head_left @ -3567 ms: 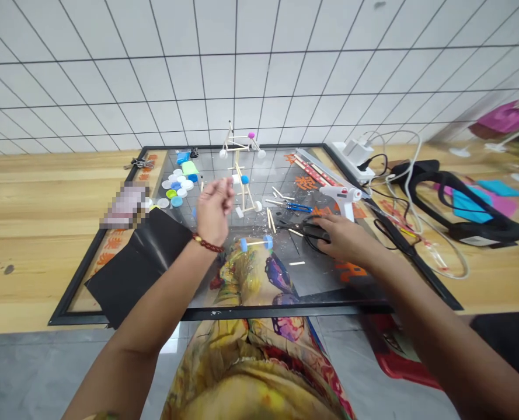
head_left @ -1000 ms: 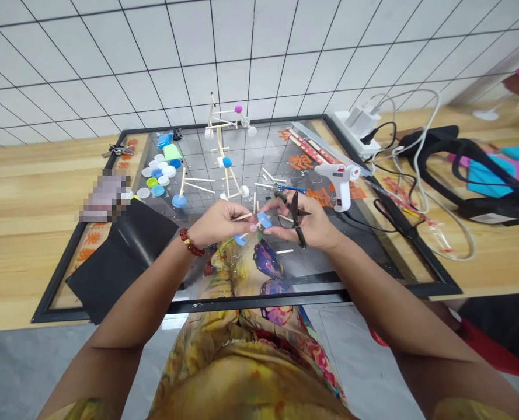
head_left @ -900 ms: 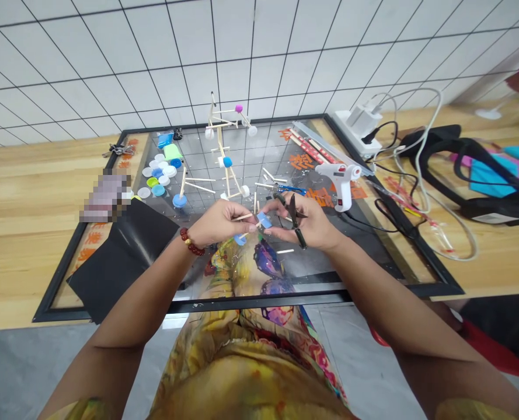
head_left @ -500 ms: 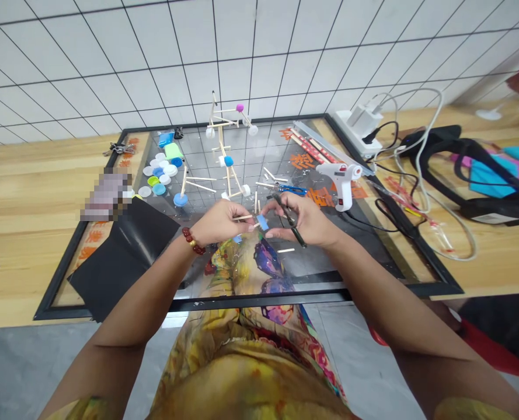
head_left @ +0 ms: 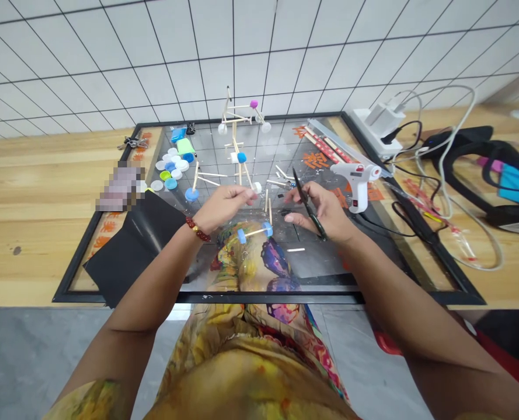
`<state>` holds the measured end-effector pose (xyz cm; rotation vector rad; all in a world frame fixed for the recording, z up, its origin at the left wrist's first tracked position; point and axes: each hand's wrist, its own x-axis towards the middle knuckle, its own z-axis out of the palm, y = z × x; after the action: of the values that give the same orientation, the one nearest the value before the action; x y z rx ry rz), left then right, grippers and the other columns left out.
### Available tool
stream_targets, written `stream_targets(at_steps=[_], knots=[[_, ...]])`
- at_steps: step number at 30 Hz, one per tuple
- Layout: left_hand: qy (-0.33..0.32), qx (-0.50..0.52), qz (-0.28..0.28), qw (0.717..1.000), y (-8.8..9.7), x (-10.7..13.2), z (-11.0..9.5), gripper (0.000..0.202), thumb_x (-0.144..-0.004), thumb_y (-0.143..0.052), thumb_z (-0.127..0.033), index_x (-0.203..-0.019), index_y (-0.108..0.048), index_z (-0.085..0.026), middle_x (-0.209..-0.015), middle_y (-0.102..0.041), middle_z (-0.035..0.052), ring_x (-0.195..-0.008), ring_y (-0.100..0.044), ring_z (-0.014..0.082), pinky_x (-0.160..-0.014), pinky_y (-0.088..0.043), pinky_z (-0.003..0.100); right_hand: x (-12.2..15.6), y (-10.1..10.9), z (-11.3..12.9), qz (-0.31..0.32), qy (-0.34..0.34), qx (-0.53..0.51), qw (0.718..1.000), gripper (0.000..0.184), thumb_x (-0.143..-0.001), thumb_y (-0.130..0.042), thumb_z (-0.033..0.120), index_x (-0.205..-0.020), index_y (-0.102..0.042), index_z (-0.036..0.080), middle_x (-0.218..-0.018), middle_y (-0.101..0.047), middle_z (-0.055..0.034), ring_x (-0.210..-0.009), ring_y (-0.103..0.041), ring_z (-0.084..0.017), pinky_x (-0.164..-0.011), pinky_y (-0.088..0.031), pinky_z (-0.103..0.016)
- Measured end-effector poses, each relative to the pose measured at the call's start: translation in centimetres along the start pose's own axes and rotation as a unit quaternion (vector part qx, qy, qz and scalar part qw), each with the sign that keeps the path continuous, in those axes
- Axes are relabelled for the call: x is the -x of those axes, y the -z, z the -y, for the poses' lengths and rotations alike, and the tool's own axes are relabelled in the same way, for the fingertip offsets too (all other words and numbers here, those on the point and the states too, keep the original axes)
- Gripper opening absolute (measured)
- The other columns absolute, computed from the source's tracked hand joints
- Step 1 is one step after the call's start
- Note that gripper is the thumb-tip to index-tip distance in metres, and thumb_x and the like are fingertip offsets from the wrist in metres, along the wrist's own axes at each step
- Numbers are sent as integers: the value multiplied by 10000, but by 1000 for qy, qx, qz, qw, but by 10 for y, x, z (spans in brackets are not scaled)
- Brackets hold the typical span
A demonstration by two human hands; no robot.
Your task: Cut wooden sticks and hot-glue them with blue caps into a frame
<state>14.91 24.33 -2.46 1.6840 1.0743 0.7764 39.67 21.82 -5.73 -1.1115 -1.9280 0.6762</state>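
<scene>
My left hand [head_left: 224, 207] hovers over the glass board [head_left: 259, 296] with its fingers curled together; I cannot make out anything in them. A wooden stick with a blue cap at each end [head_left: 254, 231] lies on the glass just below both hands, touched by neither. My right hand [head_left: 324, 216] is closed on a pair of black scissors [head_left: 308, 202], blades pointing away from me. A white cap [head_left: 257, 188] at the foot of a stick-and-cap structure [head_left: 238, 131] sits just beyond my left fingertips.
A white glue gun [head_left: 358, 179] stands right of my right hand, its cord running to a power strip [head_left: 379, 121]. Loose bottle caps [head_left: 174, 169] lie at the far left of the board, a black sheet [head_left: 139, 248] at near left. Loose sticks [head_left: 268, 201] lie between the hands.
The stick with the blue caps, held between both hands before, now lies on the glass. My hands have drawn apart, and the right hand still holds the scissors.
</scene>
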Motion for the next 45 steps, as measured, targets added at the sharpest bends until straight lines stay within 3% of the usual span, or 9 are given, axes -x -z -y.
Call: stream_targets(at_steps=[3, 10, 16, 21, 31, 38, 45], knots=[[31, 73, -41, 996, 2, -2, 2, 302, -851, -578, -404, -776, -720, -147, -761, -657, 51, -536, -407, 68, -485, -292, 202, -1, 3, 0, -45, -11, 37, 998, 465, -673, -729, 623, -841, -549, 228, -836, -624, -40, -771, -577, -220, -729, -463, -369], [30, 201, -53, 978, -13, 0, 1, 181, -798, -682, -291, -885, -715, -136, -625, -594, 2, -484, -370, 45, -465, -269, 201, -5, 2, -1, -88, -22, 121, 988, 483, -686, -685, 674, -789, -509, 235, -781, -581, -38, -725, -534, -212, -695, -425, -365], [36, 269, -32, 962, -27, 5, -4, 288, -729, -748, -377, -885, -719, -136, -621, -599, -7, -468, -349, 30, -437, -222, 194, -4, -2, 4, -63, 14, 221, 973, 468, -701, -662, 656, -767, -465, 237, -733, -565, -26, -704, -518, -208, -694, -382, -349], [25, 261, -28, 965, -32, 7, -5, 307, -718, -753, -401, -882, -723, -143, -609, -600, -12, -461, -351, 29, -440, -236, 195, -2, -3, 11, -14, 18, 283, 959, 438, -733, -636, 631, -781, -475, 226, -749, -581, -49, -734, -520, -228, -680, -335, -340], [-40, 149, -41, 987, -37, 9, 0, 132, -798, -652, -297, -780, -678, -169, -641, -627, -10, -626, -547, 98, -632, -427, 231, 0, -8, 16, 32, 2, 256, 966, 445, -763, -602, 640, -700, -429, 235, -656, -539, -19, -646, -508, -197, -631, -310, -303], [-75, 121, -46, 989, -40, 9, 7, 170, -830, -604, -281, -722, -665, -165, -631, -622, -5, -640, -563, 111, -678, -450, 245, 2, -7, 14, 41, 3, 278, 960, 450, -784, -562, 654, -685, -465, 226, -619, -542, -15, -621, -510, -183, -594, -282, -283], [-109, 55, -61, 991, -43, 14, 0, 265, -871, -556, -274, -645, -625, -157, -662, -624, 13, -663, -565, 114, -682, -451, 243, 3, -10, 14, 47, -3, 307, 950, 445, -813, -520, 648, -689, -481, 222, -600, -546, -8, -602, -507, -174, -593, -258, -285]])
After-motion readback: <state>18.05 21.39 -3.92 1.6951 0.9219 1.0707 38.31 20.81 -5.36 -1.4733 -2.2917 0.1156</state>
